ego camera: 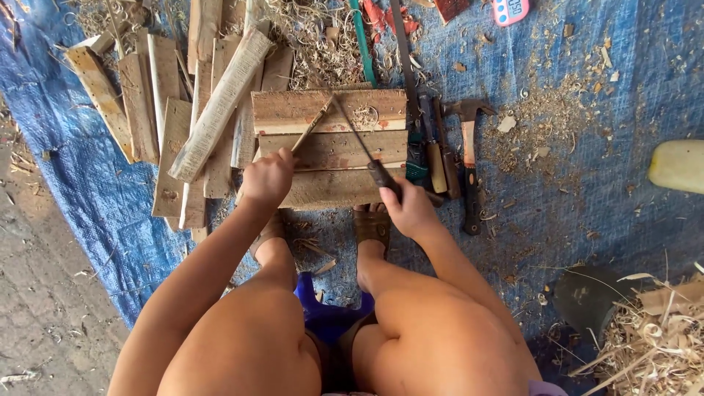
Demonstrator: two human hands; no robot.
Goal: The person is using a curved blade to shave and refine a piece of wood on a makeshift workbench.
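- Wooden stick [312,125], thin and pale, is lying slanted across a block of stacked planks [330,147] on the blue tarp [587,183].
- Left hand [268,178] is gripping the stick's near end, fingers closed round it.
- Right hand [411,210] is clasping the dark handle of a long knife [363,143]; its blade is crossing the stick near the tip.
- Hammer [468,158] and chisels [438,150] are lying just right of the block; split boards [183,117] and shavings [315,44] to the left and behind.

Pale yellow object [678,166] cut off, perhaps a container
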